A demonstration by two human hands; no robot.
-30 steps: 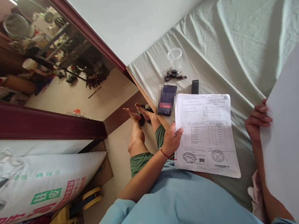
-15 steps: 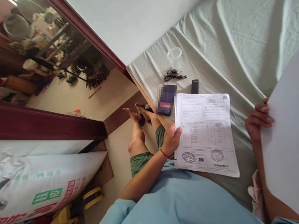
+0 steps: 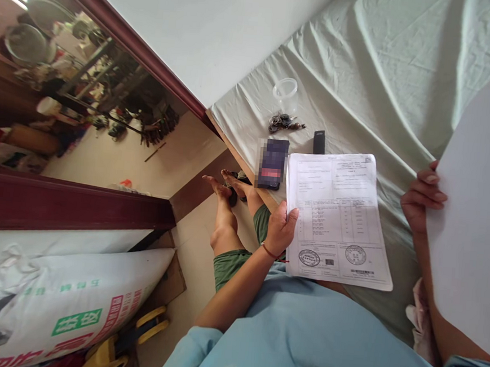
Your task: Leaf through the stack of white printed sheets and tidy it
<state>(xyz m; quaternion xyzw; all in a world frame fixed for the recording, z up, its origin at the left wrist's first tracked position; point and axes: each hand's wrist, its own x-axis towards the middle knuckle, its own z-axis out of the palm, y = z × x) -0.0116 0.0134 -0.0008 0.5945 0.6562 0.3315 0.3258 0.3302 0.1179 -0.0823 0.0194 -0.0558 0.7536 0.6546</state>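
Note:
My left hand (image 3: 281, 230) grips the left edge of a stack of printed papers (image 3: 335, 219), thumb on top. The uppermost sheet carries a table, two round stamps and a barcode; its small text is too fine to read. On the right, my right hand (image 3: 424, 196) pinches the edge of a large white sheet of paper (image 3: 475, 213), its blank side facing me. That sheet hides the thumb. Just beyond the stack are a phone (image 3: 273, 163) and a small black box-shaped object (image 3: 319, 142), partly behind the papers.
A bunch of keys (image 3: 284, 122) and a clear plastic cup (image 3: 285, 93) sit on the pale green bed sheet (image 3: 383, 98). At the left, a printed white sack (image 3: 70, 294) stands near a dark red door frame (image 3: 69, 203). Sandals and bare feet (image 3: 227, 188) are below.
Almost nothing differs; the stack and the white sheet have shifted very slightly, and both hands keep their grip.

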